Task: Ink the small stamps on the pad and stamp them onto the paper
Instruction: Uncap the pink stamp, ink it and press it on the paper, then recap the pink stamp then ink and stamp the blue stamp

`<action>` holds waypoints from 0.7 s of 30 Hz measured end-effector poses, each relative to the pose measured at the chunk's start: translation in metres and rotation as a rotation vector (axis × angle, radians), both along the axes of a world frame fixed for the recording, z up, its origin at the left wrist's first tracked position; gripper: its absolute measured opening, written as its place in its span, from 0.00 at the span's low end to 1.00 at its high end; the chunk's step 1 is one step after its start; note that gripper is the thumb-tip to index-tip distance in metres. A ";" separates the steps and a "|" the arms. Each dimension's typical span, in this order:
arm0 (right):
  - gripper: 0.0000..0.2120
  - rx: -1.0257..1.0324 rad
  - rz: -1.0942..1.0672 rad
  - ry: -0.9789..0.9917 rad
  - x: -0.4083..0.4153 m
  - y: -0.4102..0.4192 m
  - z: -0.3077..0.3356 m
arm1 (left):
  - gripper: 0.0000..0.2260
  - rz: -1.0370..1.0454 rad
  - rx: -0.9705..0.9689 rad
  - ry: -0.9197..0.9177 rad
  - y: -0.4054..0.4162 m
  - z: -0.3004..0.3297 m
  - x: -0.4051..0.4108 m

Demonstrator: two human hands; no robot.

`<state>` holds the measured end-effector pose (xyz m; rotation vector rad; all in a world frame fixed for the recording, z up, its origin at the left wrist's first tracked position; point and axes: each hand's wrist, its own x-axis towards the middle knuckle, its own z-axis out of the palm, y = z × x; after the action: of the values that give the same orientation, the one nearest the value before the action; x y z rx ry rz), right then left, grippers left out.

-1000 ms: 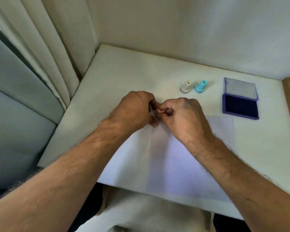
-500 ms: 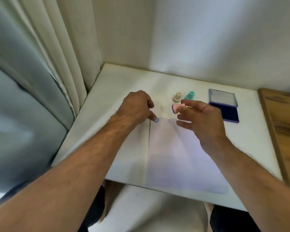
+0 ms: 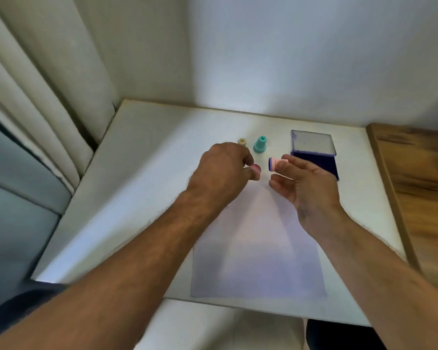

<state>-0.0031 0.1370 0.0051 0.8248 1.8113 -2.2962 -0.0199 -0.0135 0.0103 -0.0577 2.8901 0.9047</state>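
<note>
Two hands above paper (image 3: 256, 248) | right hand (image 3: 306, 183) pinches pink stamp (image 3: 276, 163) | left hand (image 3: 220, 175) curled, contents unclear

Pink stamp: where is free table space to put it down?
Bare table lies left of the paper, toward the curtain. It is crowded between the teal stamp, ink pad and both hands.

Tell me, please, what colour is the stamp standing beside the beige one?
Teal, seen clearly in the head view.
</note>
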 end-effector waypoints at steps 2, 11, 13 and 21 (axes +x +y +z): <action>0.11 -0.043 -0.026 0.006 -0.010 0.002 -0.002 | 0.14 -0.016 -0.044 0.064 0.008 -0.006 0.000; 0.09 -0.070 -0.084 0.036 -0.027 0.001 -0.010 | 0.17 -0.050 -0.125 0.200 0.024 -0.027 -0.007; 0.09 -0.050 -0.087 0.044 -0.028 0.003 -0.010 | 0.15 -0.081 -0.166 0.210 0.026 -0.030 -0.007; 0.10 -0.107 -0.085 0.017 -0.031 0.010 -0.007 | 0.09 -0.142 -0.227 0.179 0.025 -0.039 -0.007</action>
<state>-0.0337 0.1474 -0.0021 0.8845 1.6741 -2.4346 -0.0271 0.0116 -0.0289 0.2183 3.1004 0.5838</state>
